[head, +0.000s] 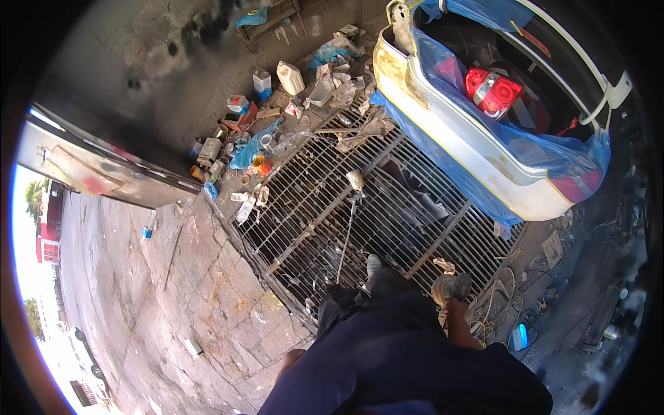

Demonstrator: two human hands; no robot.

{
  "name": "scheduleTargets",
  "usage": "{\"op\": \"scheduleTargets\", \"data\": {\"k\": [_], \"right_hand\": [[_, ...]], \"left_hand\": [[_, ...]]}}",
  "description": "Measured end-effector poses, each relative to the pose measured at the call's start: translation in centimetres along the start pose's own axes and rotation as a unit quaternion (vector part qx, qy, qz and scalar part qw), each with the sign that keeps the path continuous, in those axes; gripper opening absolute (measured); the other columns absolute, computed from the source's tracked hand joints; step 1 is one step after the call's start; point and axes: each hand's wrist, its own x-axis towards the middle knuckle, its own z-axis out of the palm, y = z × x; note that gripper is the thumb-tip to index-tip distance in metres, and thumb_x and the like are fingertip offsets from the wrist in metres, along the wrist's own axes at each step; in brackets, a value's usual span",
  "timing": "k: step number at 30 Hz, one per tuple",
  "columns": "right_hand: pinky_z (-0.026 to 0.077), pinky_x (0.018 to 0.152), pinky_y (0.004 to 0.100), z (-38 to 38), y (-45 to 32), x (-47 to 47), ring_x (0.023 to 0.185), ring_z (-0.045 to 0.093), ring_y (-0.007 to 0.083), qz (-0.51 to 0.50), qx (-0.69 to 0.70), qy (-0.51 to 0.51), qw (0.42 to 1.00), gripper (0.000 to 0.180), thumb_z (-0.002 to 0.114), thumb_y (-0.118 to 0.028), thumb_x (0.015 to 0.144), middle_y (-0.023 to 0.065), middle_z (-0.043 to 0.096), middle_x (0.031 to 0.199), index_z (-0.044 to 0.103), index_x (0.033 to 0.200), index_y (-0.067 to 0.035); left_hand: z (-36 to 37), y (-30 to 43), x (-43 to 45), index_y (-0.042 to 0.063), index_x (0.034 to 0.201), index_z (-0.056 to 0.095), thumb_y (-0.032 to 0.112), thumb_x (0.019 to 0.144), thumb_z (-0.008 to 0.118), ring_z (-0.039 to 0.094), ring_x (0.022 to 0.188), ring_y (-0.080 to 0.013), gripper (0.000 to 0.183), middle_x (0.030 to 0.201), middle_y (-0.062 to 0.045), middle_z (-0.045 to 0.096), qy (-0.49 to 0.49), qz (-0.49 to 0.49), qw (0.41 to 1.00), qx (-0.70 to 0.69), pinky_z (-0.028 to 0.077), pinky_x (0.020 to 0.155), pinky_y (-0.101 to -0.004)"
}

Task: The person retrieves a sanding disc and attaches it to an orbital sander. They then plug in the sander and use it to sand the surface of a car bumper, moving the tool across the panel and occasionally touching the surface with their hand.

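Observation:
My left hand [293,358] hangs low at my left side, partly covered by my dark clothing; its fingers are not clear. On the other side, my right hand [456,307] reaches down close to a worn boot [450,288]. Whether it holds anything cannot be made out. Ahead of my feet, a spray gun with a pale cup [355,180] is over the metal floor grating [319,220], and its thin hose [346,244] runs back toward me. A white car bumper [456,140] stands at the upper right, edged with yellow tape and blue masking film [441,166].
Inside the bumper's curve is a red tail light [493,93]. Cans, a white plastic jug [290,78] and crumpled paper [342,91] litter the wall's foot. A metal door panel [109,163] juts from the left. Loose cord [511,290] lies right of the boot.

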Motion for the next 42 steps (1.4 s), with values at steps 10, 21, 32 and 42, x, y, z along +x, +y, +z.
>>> {"op": "scheduleTargets", "data": {"k": [10, 21, 32, 42], "right_hand": [[0.061, 0.086, 0.0535, 16.5, -15.6, -9.5, 0.099, 0.081, 0.0412, -0.215, -0.105, -0.003, 0.971, 0.051, 0.09, -0.041, 0.077, 0.0214, 0.084, 0.102, 0.084, 0.109, -0.002], [0.05, 0.046, 0.0352, 38.1, -18.1, -21.8, 0.049, 0.066, 0.02, 0.11, 0.24, 0.091, 0.96, 0.023, 0.083, -0.009, 0.08, 0.0133, 0.077, 0.078, 0.081, 0.097, 0.007], [0.043, 0.043, 0.0351, 58.2, -30.0, -22.7, 0.047, 0.059, 0.0207, 0.171, 0.422, 0.098, 0.885, 0.015, 0.069, -0.011, 0.087, 0.009, 0.064, 0.066, 0.071, 0.082, 0.003], [0.054, 0.056, 0.0341, 64.3, -49.6, -16.5, 0.06, 0.068, 0.0179, 0.063, 0.465, 0.152, 0.87, 0.022, 0.084, -0.008, 0.078, 0.0086, 0.075, 0.078, 0.079, 0.096, 0.004]], "left_hand": [[-28.5, 5.2, 24.1, 0.007, 0.093, 0.073, 0.027, 0.103, 0.07, 0.081, 0.082, -0.018, 0.022, 0.096, -0.01, 0.083, -0.044, -0.056, 0.996, 0.053, 0.063, 0.07, -0.0405], [-67.8, 27.0, 61.3, -0.003, 0.126, 0.075, 0.026, 0.107, 0.07, 0.084, 0.089, -0.0264, 0.034, 0.106, -0.019, 0.082, 0.071, 0.081, 0.979, 0.173, 0.065, 0.078, -0.0381], [-76.5, 75.3, 76.9, 0.002, 0.148, 0.066, 0.031, 0.109, 0.068, 0.078, 0.122, -0.0373, 0.049, 0.13, -0.024, 0.079, 0.026, 0.368, 0.884, 0.289, 0.06, 0.104, -0.0454], [-59.7, 105.1, 87.8, 0.002, 0.136, 0.071, 0.027, 0.106, 0.07, 0.07, 0.119, -0.0494, 0.038, 0.124, -0.028, 0.076, -0.112, 0.592, 0.664, 0.442, 0.055, 0.104, -0.0551]]}}
